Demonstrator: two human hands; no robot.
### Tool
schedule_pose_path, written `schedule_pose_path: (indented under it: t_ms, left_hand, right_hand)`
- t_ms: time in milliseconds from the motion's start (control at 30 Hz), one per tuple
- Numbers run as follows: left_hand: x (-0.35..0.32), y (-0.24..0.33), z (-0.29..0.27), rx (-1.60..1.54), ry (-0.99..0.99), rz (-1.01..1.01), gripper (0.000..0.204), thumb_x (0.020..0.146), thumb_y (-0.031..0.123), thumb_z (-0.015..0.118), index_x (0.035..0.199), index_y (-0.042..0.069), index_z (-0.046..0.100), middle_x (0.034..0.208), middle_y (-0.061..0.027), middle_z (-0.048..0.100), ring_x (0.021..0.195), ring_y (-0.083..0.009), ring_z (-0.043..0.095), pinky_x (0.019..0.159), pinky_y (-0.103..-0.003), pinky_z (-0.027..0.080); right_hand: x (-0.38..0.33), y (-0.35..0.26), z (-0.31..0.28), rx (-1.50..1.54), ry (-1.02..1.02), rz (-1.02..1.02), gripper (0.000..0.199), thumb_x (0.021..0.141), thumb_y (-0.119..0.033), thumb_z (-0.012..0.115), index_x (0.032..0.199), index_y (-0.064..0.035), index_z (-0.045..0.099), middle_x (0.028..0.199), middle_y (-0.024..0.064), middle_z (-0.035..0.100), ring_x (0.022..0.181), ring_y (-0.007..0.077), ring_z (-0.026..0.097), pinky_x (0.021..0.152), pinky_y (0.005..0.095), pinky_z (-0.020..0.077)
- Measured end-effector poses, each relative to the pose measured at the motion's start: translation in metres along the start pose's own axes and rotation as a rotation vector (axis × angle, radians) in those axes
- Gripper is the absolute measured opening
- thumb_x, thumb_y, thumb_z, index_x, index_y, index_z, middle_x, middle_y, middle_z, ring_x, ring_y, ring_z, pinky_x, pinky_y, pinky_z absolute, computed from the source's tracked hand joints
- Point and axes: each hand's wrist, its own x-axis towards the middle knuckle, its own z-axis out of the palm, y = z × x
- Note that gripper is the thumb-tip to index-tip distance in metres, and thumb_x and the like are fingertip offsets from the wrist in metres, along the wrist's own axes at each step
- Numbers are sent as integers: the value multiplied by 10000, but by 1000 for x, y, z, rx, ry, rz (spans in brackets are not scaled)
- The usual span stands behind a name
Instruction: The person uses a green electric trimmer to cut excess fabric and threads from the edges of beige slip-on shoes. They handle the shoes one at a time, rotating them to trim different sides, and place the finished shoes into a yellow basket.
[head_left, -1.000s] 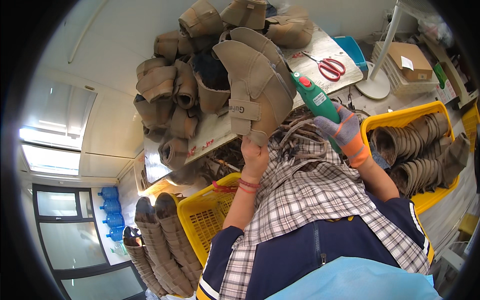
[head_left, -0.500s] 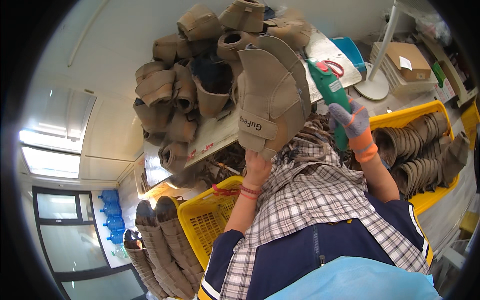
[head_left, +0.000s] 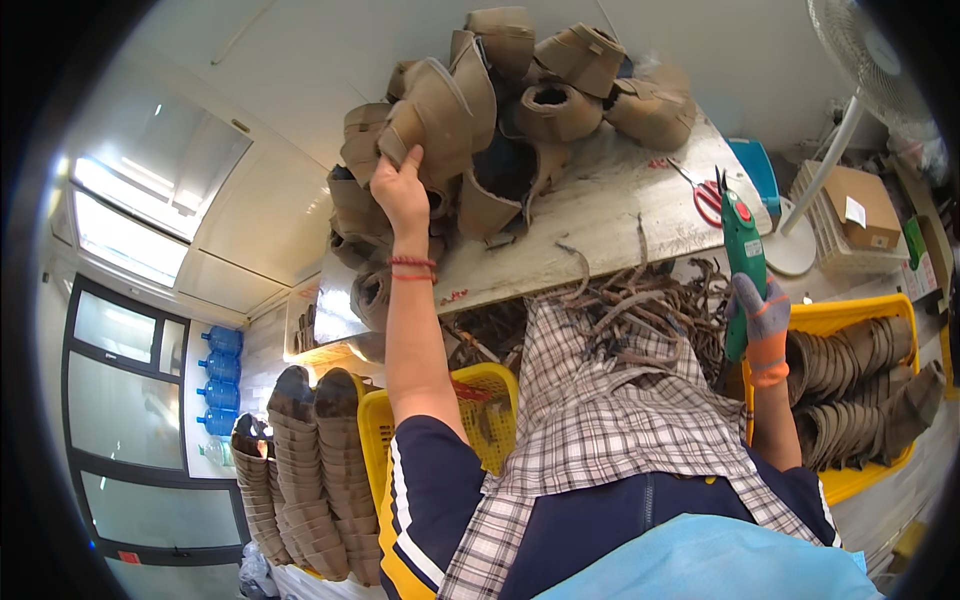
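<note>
My left hand (head_left: 402, 195), bare with red bands at the wrist, is stretched to the pile at the table's far left. Its thumb lies over the lower edge of a tan bell boot (head_left: 432, 120), and the fingers behind are hidden. Several more tan bell boots lie heaped around it, one with a dark lining (head_left: 500, 180). My right hand (head_left: 762, 310), in a grey and orange glove, is closed around a green handheld electric cutter (head_left: 743, 240), blades upward. That tool is right of the table, near red-handled scissors (head_left: 708, 203). Brown trimmed strips (head_left: 650, 310) cover my checked apron's lap.
Yellow crates stand at my left (head_left: 490, 385) and right (head_left: 860, 480); the right one holds stacked bell boots (head_left: 850, 390). More stacks (head_left: 300, 470) rise at far left. A white fan (head_left: 835, 170), blue bin (head_left: 755, 175) and cardboard box (head_left: 850, 205) are beyond the table.
My left hand has moved from in front of my chest out to the far-left pile, with a bell boot in its grip. The cutter has moved away to the right and stands more upright.
</note>
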Motion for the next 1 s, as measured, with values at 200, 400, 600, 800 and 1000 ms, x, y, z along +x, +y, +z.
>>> schedule_pose_path:
  t_ms: [200, 400, 600, 800, 1000]
  left_hand:
    - [89, -41, -21, 53, 123, -149, 273, 828, 10, 687, 1081, -66, 621, 1071, -97, 667, 930, -152, 590, 852, -289, 456]
    - [56, -7, -31, -164, 340, 102, 220, 875, 71, 655, 1030, -80, 612, 1040, -111, 666, 896, -177, 595, 832, -312, 468]
    - [-11, 30, -35, -185, 378, 140, 281, 901, 82, 627, 1136, -62, 575, 1157, -103, 615, 974, -180, 584, 873, -309, 480]
    - [-49, 84, -50, -969, 354, -489, 348, 962, 137, 497, 1256, -48, 494, 1289, -182, 539, 1149, -303, 552, 1020, -467, 430]
    - [-73, 59, -65, -1565, 68, -1145, 310, 964, 112, 455, 1215, -59, 518, 1257, -222, 558, 1171, -339, 536, 998, -493, 448]
  right_hand:
    - [3, 12, 3, 50, -38, -2, 276, 842, -239, 709, 958, -11, 605, 675, 1, 572, 529, 76, 501, 489, 227, 392]
    - [3, 20, 6, -121, -48, 3, 383, 818, -248, 743, 1076, 4, 614, 695, 1, 590, 563, 64, 501, 512, 225, 405]
    - [11, 17, 24, -194, -172, -109, 496, 796, -257, 769, 1173, 13, 593, 851, 31, 655, 707, 74, 562, 642, 225, 473]
    - [12, 17, 37, -345, -220, -422, 557, 741, -268, 811, 1184, -11, 592, 901, 96, 698, 748, 142, 661, 669, 260, 523]
    - [21, -8, 38, -696, -145, -931, 676, 626, -308, 855, 1190, -39, 598, 823, 155, 660, 685, 300, 643, 594, 363, 513]
